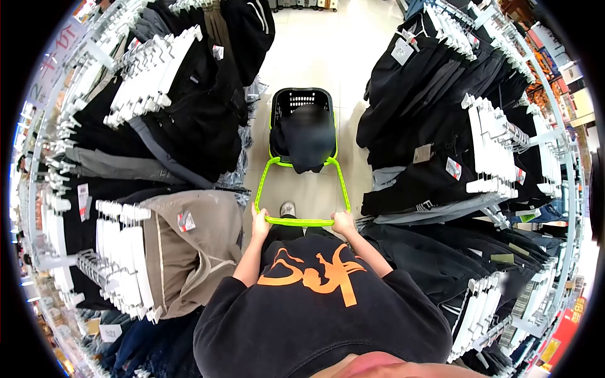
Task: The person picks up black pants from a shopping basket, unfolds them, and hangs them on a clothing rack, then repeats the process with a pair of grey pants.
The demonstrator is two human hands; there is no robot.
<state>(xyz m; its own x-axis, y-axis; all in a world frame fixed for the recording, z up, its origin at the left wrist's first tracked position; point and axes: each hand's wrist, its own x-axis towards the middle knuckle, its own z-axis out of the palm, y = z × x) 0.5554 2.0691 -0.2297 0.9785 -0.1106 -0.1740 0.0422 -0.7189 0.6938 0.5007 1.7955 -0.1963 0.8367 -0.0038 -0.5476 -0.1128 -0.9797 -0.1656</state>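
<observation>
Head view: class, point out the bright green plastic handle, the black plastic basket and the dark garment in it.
Bright green plastic handle [299, 222], head view, crossbar middle.
Black plastic basket [301, 99], head view, far wall.
Dark garment [307, 142], head view, fabric centre.

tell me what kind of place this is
Most likely a clothing shop: racks of hung trousers, price tags, and a shopping basket whose green handle the left hand and right hand grip.

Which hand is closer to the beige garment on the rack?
Left. The left hand holds the handle beside the beige garment; the right hand holds its far end.
</observation>
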